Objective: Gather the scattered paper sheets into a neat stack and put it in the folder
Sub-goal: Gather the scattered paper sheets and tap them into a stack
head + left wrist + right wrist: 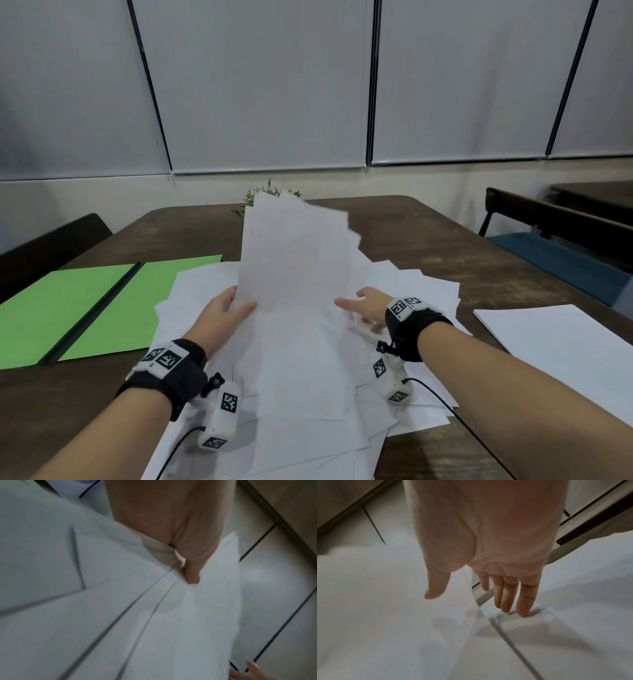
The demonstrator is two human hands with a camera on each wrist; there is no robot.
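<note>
A bundle of white sheets (294, 253) is raised and tilted above the table, and my left hand (227, 308) pinches its lower left corner, thumb on top. The left wrist view shows that thumb (190, 569) pressed on the sheet edges (197, 601). My right hand (363, 303) is at the bundle's lower right with straight fingers (522, 601) whose tips touch the loose white sheets (573, 601) below; it grips nothing. More sheets (308, 377) lie spread in a messy pile in the table's middle. The green folder (85, 308) lies open flat at the left.
A separate white sheet stack (555, 339) lies at the table's right edge. A green plant (263, 195) stands behind the raised bundle. The brown wooden table (428, 240) has a dark chair (51, 246) at the left and a blue-seated bench (555, 253) at the right.
</note>
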